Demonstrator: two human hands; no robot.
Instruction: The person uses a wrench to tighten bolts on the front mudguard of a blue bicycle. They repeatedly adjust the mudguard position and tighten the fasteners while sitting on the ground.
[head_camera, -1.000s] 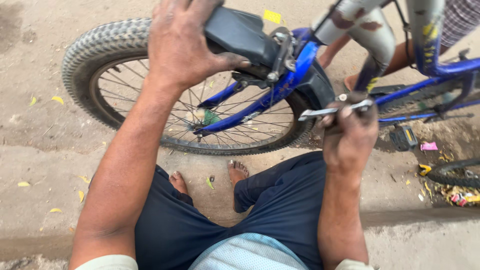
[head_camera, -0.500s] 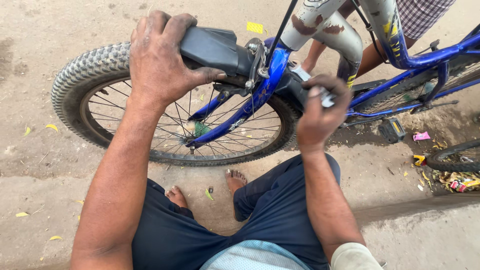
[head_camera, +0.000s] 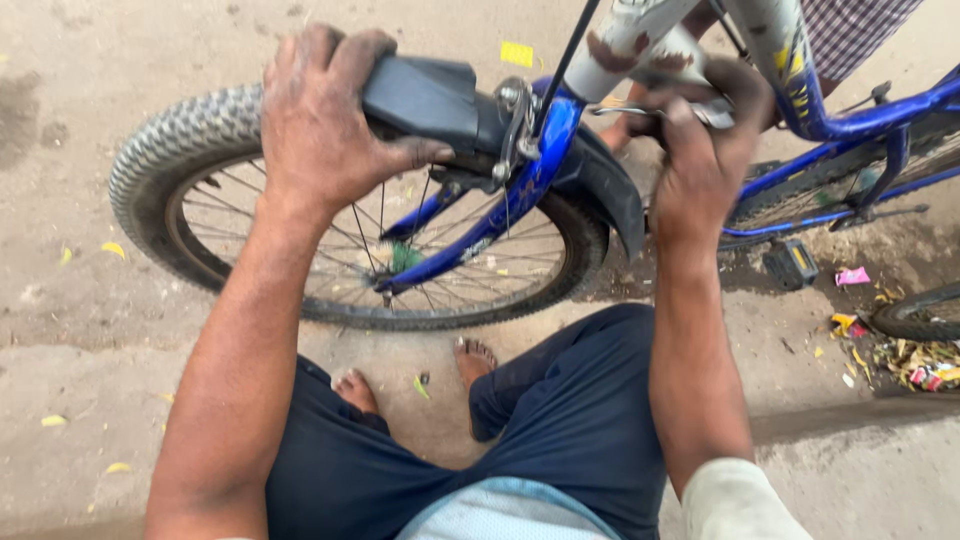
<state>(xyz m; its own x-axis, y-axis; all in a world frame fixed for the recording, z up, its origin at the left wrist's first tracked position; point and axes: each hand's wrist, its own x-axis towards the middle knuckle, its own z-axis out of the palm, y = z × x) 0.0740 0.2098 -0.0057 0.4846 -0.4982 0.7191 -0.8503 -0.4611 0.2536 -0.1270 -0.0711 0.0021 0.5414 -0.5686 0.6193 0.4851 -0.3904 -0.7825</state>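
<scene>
I see the blue bicycle (head_camera: 850, 115) filling the upper frame from nine to three o'clock, its front wheel (head_camera: 200, 140) at about ten o'clock on the sandy ground (head_camera: 60, 330). My left hand (head_camera: 325, 120) is clamped over the black mudguard (head_camera: 430, 100) at eleven o'clock. My right hand (head_camera: 700, 160), at one o'clock, is closed around a metal tool (head_camera: 625, 110) at the fork crown. A black pedal (head_camera: 792, 265) sits at three o'clock.

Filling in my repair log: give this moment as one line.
left hand grips black mudguard | right hand holds metal tool at blue frame
</scene>
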